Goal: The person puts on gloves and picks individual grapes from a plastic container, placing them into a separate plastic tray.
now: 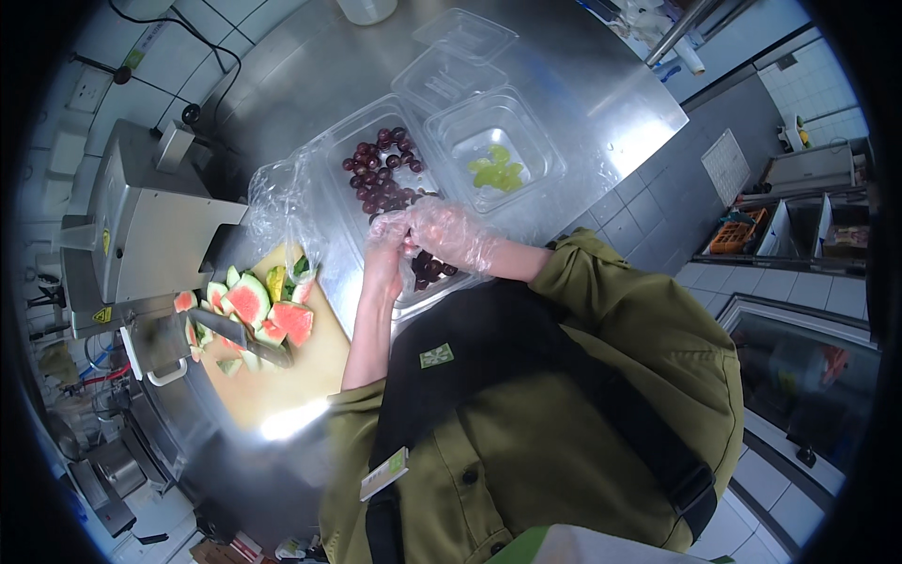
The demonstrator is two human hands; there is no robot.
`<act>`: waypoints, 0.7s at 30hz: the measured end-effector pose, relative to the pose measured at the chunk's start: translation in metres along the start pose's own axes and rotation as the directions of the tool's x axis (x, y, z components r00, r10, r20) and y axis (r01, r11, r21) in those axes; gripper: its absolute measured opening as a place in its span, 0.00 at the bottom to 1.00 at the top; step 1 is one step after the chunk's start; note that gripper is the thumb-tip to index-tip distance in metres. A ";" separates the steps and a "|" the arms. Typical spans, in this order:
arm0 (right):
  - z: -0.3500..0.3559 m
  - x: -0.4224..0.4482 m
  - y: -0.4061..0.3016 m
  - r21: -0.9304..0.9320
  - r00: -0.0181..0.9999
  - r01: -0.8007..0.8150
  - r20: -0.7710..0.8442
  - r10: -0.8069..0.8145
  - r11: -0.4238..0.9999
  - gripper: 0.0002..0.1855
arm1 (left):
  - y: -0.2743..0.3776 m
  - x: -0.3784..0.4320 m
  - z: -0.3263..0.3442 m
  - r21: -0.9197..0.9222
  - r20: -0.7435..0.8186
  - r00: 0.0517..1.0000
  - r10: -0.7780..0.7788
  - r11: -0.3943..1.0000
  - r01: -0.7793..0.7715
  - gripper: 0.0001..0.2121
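Note:
My left hand and my right hand, both in clear plastic gloves, meet over the near half of a clear plastic tub. Pinched between their fingertips is a small reddish piece, which looks like a grape; fingers and glove hide most of it. Dark red grapes lie in the far part of the tub, and darker ones show below my hands. To the right, a second clear tub holds several pale green, translucent fruit pieces.
Left of the tubs, a cutting board carries watermelon chunks, rinds and a knife. Crumpled clear plastic touches the grape tub's left side. Clear lids lie behind the tubs. A metal machine stands at the left of the steel table.

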State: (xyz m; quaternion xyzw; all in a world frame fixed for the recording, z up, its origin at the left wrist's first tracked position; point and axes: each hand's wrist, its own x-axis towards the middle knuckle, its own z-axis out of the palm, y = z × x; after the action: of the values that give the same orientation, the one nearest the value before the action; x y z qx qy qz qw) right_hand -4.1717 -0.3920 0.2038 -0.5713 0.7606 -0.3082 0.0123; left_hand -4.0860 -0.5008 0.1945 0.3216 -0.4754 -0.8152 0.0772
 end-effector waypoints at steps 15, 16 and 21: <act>-0.015 0.022 0.018 0.593 0.986 -0.149 0.147 0.075 0.792 0.16 | 0.011 -0.001 -0.026 -0.296 0.152 0.986 -0.072 0.948 0.115 0.09; -0.028 0.023 0.004 0.471 0.993 -0.055 0.118 -0.001 0.880 0.17 | 0.001 0.003 -0.031 -0.273 0.160 0.987 -0.002 0.961 0.046 0.09; -0.010 0.015 0.006 0.571 0.978 -0.199 0.163 0.127 0.797 0.16 | 0.007 -0.004 -0.015 -0.051 -0.028 0.999 0.033 0.998 -0.034 0.04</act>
State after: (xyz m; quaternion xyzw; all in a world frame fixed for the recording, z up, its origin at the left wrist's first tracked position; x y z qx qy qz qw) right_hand -4.1860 -0.3999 0.2144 -0.4892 0.6735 -0.4907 0.2576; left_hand -4.0751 -0.5132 0.1971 0.3226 -0.4585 -0.8213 0.1055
